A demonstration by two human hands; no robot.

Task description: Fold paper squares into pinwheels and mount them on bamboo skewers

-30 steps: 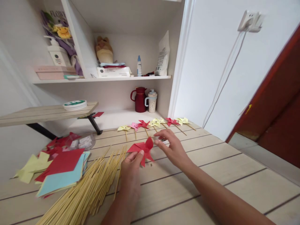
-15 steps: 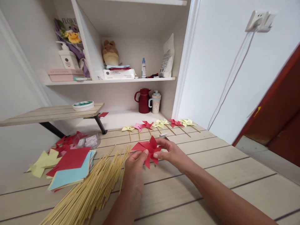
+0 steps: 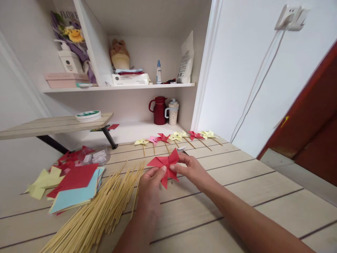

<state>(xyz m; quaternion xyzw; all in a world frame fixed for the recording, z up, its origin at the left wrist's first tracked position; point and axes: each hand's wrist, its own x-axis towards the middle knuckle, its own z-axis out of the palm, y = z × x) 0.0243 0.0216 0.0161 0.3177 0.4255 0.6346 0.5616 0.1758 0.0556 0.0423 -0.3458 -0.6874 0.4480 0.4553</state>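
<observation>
A red paper pinwheel (image 3: 165, 162) is held up between my two hands just above the table. My left hand (image 3: 151, 179) pinches its left part, with the thumb on the front near the middle. On the other side, my right hand (image 3: 191, 169) grips its right edge between thumb and fingers. No stick shows on this pinwheel. Close to my left wrist lies a large heap of thin wooden sticks (image 3: 110, 196). Behind the hands, a row of pinwheels on sticks, among them a red one (image 3: 163, 137) and a yellow one (image 3: 141, 142), lies along the table's back.
Stacked red and blue paper sheets (image 3: 75, 191), yellow cut paper (image 3: 44, 181) and a clear box (image 3: 98, 156) lie at the left. A small raised shelf (image 3: 60, 124) stands behind them. A red jug (image 3: 159, 110) and a cup (image 3: 173, 112) stand at the back.
The red pinwheel has tilted slightly in my hands, and my right thumb has shifted a little to the left and up on it. The camera view has moved slightly.
</observation>
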